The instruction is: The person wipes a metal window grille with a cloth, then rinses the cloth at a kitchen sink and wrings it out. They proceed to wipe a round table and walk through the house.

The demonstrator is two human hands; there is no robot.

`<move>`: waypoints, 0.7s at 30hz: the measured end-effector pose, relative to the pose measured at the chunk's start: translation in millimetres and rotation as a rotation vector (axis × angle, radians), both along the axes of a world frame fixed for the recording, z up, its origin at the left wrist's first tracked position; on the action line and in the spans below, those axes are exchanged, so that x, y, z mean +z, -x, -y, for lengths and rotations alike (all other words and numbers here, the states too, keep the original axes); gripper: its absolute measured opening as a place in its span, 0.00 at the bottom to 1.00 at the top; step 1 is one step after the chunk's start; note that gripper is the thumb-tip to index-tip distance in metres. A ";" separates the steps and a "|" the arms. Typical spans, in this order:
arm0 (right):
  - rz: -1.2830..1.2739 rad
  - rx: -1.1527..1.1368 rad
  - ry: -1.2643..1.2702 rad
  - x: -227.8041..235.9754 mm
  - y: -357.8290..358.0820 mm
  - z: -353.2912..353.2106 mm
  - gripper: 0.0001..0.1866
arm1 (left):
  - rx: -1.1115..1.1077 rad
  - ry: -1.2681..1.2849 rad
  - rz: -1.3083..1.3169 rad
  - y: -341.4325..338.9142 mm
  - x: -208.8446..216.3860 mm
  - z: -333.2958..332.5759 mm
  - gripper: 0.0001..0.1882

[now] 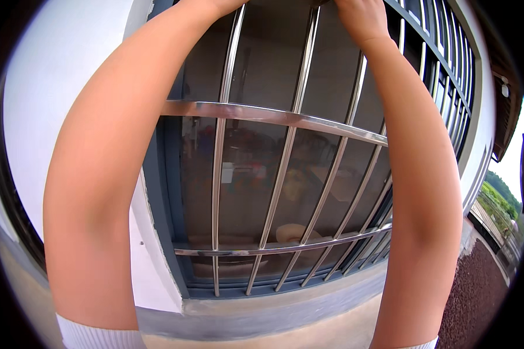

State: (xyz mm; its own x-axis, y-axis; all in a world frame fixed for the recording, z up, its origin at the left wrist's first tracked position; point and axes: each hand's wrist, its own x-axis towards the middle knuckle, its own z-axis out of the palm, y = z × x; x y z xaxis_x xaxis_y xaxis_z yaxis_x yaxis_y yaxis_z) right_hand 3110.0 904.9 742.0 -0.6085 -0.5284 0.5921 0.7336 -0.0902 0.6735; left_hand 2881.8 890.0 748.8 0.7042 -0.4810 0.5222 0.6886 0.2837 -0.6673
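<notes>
Both my arms reach up in front of a window with shiny metal security bars (301, 70). Only the wrist and heel of my left hand (224, 4) show at the upper edge, near the top of a left upright bar; its fingers are out of the picture. My right hand (361, 17) is cut off by the same edge, further right, with its fingers out of view. A small dark object (319, 2) peeks in at the top beside it, too little of it showing to name. What either hand holds is hidden.
Crossing the uprights are a wide flat rail (262, 114) and a thinner lower rail (256, 252). Behind them is dark window glass (262, 168) in a blue-grey frame (167, 174). A white wall (70, 64) stands left, a ledge (262, 317) below, and reddish-brown ground (477, 291) right.
</notes>
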 end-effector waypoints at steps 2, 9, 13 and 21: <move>0.050 0.119 -0.010 17.3 -7.6 -30.3 0.27 | 0.111 0.018 0.052 1.0 7.2 -10.9 0.10; 0.205 0.646 0.619 56.1 21.6 -102.8 0.27 | -0.286 0.880 0.390 5.4 23.8 -12.7 0.17; -0.112 1.155 0.787 47.4 41.1 -86.7 0.26 | -0.241 0.519 0.370 -4.3 9.8 -43.2 0.19; -0.310 1.090 0.809 -11.6 50.8 -70.1 0.34 | -0.392 0.469 0.626 -1.2 -16.9 -44.5 0.36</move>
